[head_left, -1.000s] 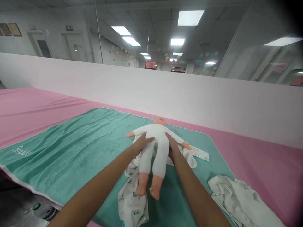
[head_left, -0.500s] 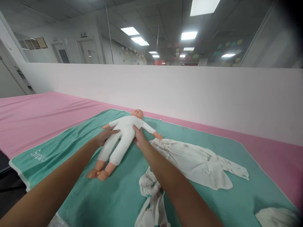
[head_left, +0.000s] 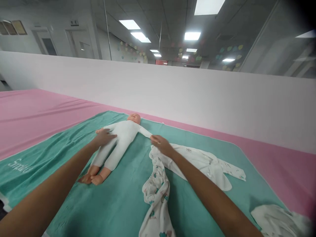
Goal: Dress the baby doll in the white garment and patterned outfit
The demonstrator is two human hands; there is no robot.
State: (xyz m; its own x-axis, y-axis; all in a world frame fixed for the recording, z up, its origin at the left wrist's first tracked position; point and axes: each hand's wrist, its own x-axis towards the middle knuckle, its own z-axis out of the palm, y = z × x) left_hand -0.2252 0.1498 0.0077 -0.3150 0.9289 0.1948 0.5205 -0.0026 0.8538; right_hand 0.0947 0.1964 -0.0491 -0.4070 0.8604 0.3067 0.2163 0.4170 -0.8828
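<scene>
A baby doll [head_left: 123,131] in a white long-sleeved bodysuit lies on its back on a green towel [head_left: 118,204], head toward the wall, bare feet toward me. My left hand [head_left: 104,138] rests on the doll's hip at the left, fingers stretched out. Closed around the doll's hand at the end of its outstretched arm is my right hand [head_left: 161,144]; the fingers are slightly blurred. Just beyond and below that hand, a white baby top [head_left: 197,158] is spread flat. Patterned baby trousers [head_left: 156,194] lie crumpled between my forearms.
A bunched white cloth [head_left: 278,219] lies at the lower right. Pink sheeting [head_left: 49,102] extends around the towel. Behind stands a low white wall [head_left: 172,89] with a wide mirror or window [head_left: 148,29] above it.
My right hand has left the doll's side and moved right to the doll's hand. My left hand stays at the doll's hip. The view has shifted a little to the right.
</scene>
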